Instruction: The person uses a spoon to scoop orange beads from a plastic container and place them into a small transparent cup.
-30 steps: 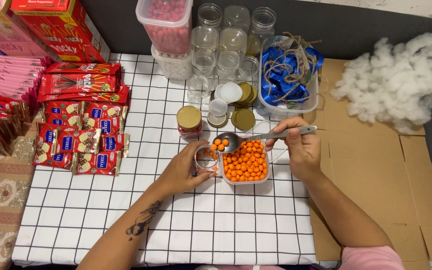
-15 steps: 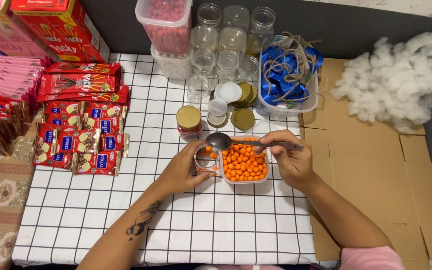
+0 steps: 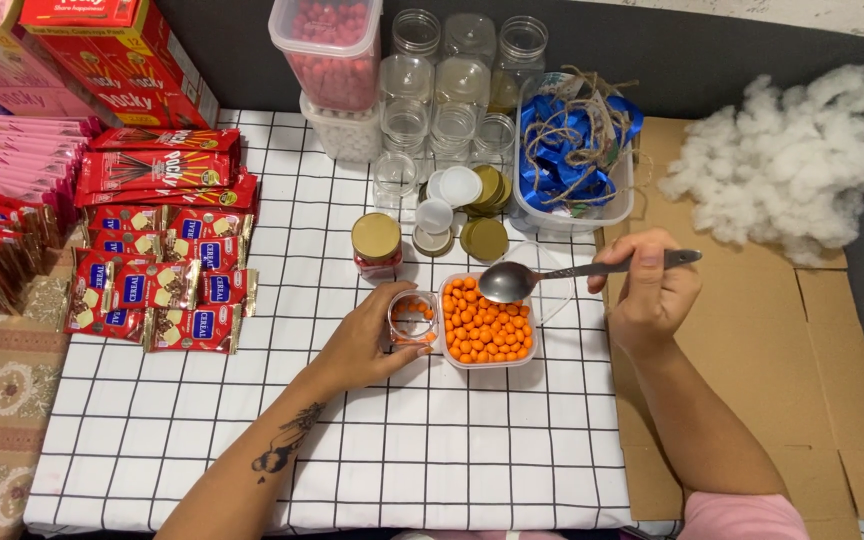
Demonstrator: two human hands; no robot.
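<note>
From the head camera, the left hand [image 3: 367, 345] is wrapping its fingers around a small clear jar [image 3: 413, 318], closed on the glass from the near side; the jar is standing upright on the black-gridded white cloth [image 3: 432, 450] and is holding a few orange candies at its bottom. Just beside the jar, touching or nearly touching its right side, a clear tub of orange candies [image 3: 488, 322] is sitting, filled almost to its rim. The right hand [image 3: 649, 290] is gripping the handle of a metal spoon [image 3: 562, 274], fingers curled tight on it, and the spoon's bowl is hovering over the tub's far edge, looking empty. The right forearm is lying across the cloth's right edge, where brown cardboard [image 3: 752, 330] is showing.

Behind the jar, a gold-lidded jar [image 3: 376, 243] is standing near, with loose gold and white lids [image 3: 462, 210] beyond it and a row of empty glass jars [image 3: 452, 90] further back. A tub of blue wrappers and twine [image 3: 572, 150] is crowding the far right, white stuffing [image 3: 802, 160] lying well apart on the cardboard. Red snack packets [image 3: 162, 270] are lining the left edge. The near half of the cloth is lying open, giving both arms room
</note>
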